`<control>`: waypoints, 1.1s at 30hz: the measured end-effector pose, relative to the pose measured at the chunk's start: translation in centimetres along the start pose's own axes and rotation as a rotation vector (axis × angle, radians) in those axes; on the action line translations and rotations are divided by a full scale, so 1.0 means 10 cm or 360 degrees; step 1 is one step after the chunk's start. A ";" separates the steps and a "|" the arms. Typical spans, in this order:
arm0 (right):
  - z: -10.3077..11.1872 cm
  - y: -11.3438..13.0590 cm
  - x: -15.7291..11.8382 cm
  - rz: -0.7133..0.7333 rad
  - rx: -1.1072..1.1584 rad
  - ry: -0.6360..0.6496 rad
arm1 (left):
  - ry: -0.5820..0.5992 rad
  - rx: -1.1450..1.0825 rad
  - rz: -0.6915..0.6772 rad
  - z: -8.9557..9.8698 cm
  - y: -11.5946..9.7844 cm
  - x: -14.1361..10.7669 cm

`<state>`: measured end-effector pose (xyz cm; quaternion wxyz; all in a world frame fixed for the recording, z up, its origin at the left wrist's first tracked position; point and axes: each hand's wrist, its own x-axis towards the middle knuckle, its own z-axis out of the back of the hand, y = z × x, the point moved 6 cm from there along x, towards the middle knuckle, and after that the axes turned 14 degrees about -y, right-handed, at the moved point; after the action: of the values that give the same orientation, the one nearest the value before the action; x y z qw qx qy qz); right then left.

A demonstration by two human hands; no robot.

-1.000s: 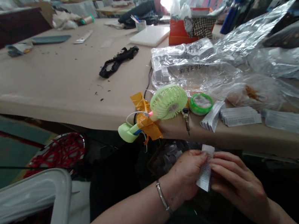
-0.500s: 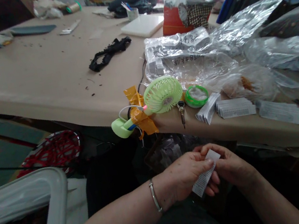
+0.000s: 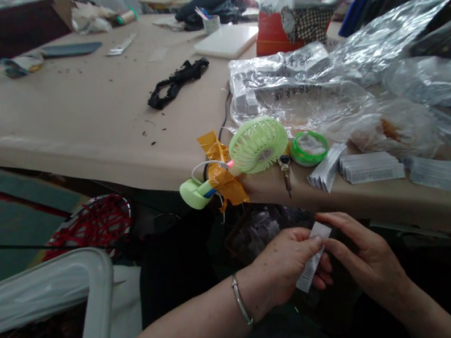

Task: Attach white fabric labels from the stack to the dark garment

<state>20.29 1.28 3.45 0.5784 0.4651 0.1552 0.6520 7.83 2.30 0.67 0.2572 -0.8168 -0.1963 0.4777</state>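
Note:
My left hand, with a bangle at its wrist, pinches a small white printed label between thumb and fingers below the table edge. Beside it, my right hand has its thumb and forefinger spread apart. The right thumb's tip is at the label's upper edge; whether it touches cannot be made out. Stacks of similar labels lie along the table edge: a slanted stack, a middle stack and a right one. A metal-tipped tool pokes over the edge near a green round tub.
A light green fan is fixed at the table edge with orange tape. Clear plastic bags cover the right side. A black strip lies on the table. A white bin stands at lower left.
My right hand has opened and drawn a little to the right of the label, which stays in my left hand. The whole view has shifted slightly, so the table things appear further right.

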 end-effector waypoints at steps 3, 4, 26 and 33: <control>-0.03 0.08 0.00 0.0119 -0.0117 0.0013 | -0.0001 0.0001 -0.0001 0.01 0.01 0.03; -0.04 0.09 0.00 0.0125 -0.0135 0.0020 | 0.0003 -0.0002 -0.0005 0.01 0.02 0.03; -0.38 -0.34 -0.06 -0.1258 0.0874 0.0059 | -0.0106 0.0010 -0.0181 0.15 -0.05 -0.02; -0.49 -0.17 0.14 -0.1128 0.0920 0.0086 | -0.0295 0.0239 -0.0586 0.28 -0.19 -0.02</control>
<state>17.60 4.63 0.22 0.6081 0.5084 0.4953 0.3557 5.17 4.33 0.80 0.3811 -0.6982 -0.3288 0.5091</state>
